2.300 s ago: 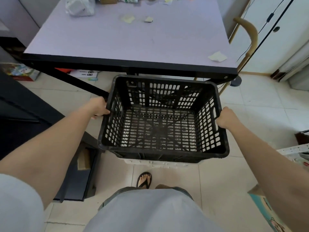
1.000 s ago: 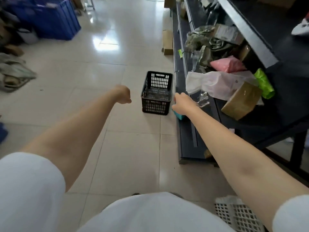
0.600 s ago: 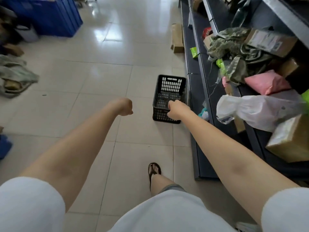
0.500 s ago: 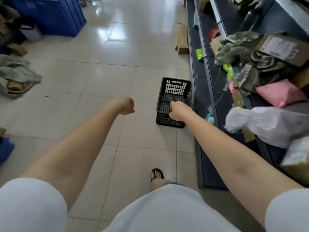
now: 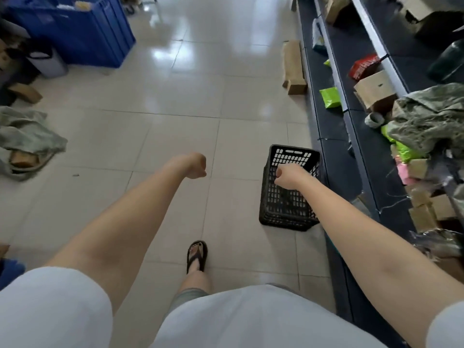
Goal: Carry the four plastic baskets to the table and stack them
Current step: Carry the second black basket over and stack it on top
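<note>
Head view: one black basket on the floor by the shelf

Head camera looks down at a black basket [image 5: 288,194] standing upright on the pale tiled floor [image 5: 175,136], just beside the low dark shelf [image 5: 334,136] on your right. Its slatted walls and bottom show through, and nothing lies inside it.

A large blue crate [image 5: 82,31] stands well apart at the far left; what it holds is too blurred to tell. On the shelf sit cardboard boxes [image 5: 374,89], a green packet [image 5: 331,97] and a heap of camouflage cloth [image 5: 431,116].

Your right hand [image 5: 288,177] reaches out in front of the basket's open top, fingers curled in toward the palm. It overlaps the basket in the frame, but you cannot tell whether it touches the rim, and it grips nothing visible. Your left hand [image 5: 194,165] is out over bare tile, well to the left of the basket, closed in a loose fist with nothing in it.

Your sandalled foot [image 5: 197,256] is planted near the basket, to its lower left.
</note>
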`<state>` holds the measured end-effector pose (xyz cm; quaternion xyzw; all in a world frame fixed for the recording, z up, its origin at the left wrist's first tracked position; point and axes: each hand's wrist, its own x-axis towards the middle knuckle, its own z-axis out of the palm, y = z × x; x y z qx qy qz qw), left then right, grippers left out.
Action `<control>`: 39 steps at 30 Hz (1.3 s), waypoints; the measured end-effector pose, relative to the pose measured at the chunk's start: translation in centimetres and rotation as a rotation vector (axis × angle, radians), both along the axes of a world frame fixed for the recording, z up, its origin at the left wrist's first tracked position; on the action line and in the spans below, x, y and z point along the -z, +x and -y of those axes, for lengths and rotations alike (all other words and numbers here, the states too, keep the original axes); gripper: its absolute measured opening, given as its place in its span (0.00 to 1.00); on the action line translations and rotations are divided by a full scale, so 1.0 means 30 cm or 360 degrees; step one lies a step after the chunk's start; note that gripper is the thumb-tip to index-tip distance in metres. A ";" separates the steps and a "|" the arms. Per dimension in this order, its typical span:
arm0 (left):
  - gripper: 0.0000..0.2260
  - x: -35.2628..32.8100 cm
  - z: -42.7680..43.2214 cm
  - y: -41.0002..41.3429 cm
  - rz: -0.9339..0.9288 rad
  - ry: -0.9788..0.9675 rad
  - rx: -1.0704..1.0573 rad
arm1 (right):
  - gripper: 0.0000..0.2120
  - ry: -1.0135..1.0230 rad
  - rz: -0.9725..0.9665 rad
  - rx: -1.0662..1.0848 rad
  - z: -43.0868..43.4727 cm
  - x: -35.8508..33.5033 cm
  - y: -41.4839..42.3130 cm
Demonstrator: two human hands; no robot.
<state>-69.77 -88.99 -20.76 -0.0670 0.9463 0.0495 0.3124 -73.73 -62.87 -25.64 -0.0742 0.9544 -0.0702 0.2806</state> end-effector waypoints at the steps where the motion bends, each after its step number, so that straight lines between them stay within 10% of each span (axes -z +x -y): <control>1: 0.13 0.009 0.033 -0.079 -0.0013 -0.0004 0.0067 | 0.17 -0.0024 -0.0008 0.0062 0.024 0.006 -0.057; 26: 0.15 0.160 -0.479 -1.544 0.0112 -0.0079 0.1817 | 0.12 -0.0163 0.0193 0.1828 -0.184 0.208 -0.794; 39: 0.15 0.601 -0.899 -1.940 0.0296 -0.0129 0.2515 | 0.14 -0.0265 0.0337 0.2713 -0.226 0.623 -0.911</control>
